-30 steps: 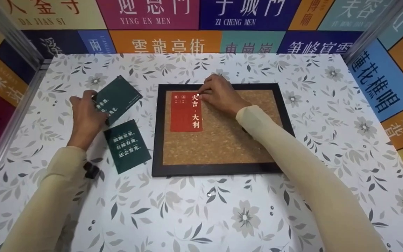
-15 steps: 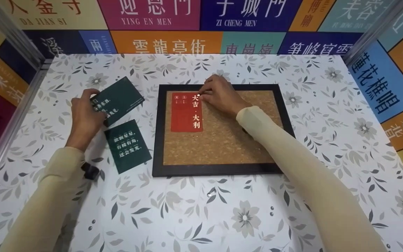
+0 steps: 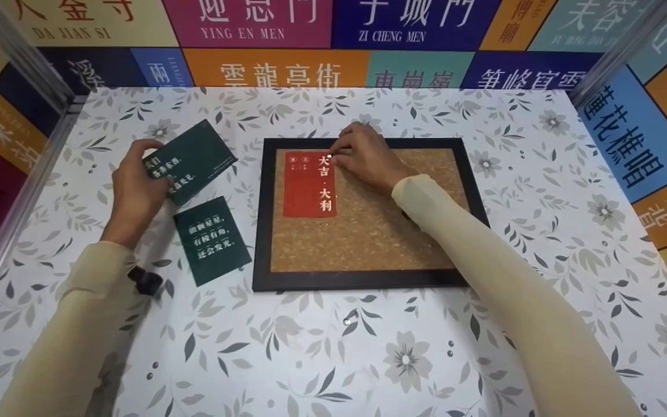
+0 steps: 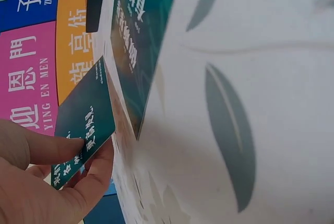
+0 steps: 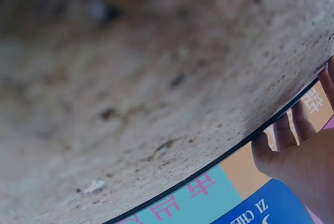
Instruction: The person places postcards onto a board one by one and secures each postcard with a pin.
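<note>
Floral worktop (image 3: 252, 365), left hand (image 3: 136, 194) pinching a dark green card (image 3: 200, 153) left of the corkboard (image 3: 362, 246), long axis slanting up-right, while the right hand (image 3: 368, 157) touches the red card's (image 3: 304, 194) top-right corner, can't tell if gripping anything.

Left forearm (image 3: 70, 330) extends forward; left hand (image 3: 136, 194) pinches, thumb opposing fingers. Right forearm (image 3: 495, 272) angles inward; right hand (image 3: 371, 159) pinches between thumb and forefinger, other fingers apparently curled, partly hidden.
</note>
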Available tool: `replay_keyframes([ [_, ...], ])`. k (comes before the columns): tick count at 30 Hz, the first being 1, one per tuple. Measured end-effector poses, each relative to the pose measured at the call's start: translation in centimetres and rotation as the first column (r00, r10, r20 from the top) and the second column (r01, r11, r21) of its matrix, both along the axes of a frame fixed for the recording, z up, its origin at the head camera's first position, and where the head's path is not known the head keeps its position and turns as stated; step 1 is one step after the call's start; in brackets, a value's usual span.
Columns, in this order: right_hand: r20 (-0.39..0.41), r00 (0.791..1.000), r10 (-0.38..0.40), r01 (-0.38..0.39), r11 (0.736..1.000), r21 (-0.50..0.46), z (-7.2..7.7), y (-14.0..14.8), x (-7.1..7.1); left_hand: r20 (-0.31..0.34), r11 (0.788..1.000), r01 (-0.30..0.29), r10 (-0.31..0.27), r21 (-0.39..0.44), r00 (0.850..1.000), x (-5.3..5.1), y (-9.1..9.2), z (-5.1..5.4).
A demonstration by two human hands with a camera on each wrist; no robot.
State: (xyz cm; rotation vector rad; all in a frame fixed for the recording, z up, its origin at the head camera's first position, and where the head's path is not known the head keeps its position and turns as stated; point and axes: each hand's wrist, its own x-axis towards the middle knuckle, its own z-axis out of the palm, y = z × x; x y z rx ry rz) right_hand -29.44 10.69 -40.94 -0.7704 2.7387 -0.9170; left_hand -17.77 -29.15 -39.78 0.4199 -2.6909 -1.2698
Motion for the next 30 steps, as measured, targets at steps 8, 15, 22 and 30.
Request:
replay_keyframes([
  [8,-0.004,1.000,0.001,-0.001,1.000,-0.010,0.0,0.0,0.0,-0.019,1.000,0.003,-0.003,-0.002,1.000,0.3,0.0,0.2],
  [15,-0.036,0.999,0.017,-0.017,1.000,0.000,-0.2,0.0,-0.2,-0.016,0.999,0.014,-0.013,0.048,1.000,0.4,0.1,0.5],
  [22,-0.003,1.000,-0.010,0.010,1.000,-0.002,-0.2,-0.1,0.0,-0.019,0.997,0.016,-0.015,0.074,1.000,0.3,0.3,0.9],
  [30,-0.010,1.000,-0.013,0.013,1.000,0.005,-0.2,-0.1,-0.1,-0.035,0.992,0.045,-0.041,0.122,0.999,0.3,1.1,1.4],
])
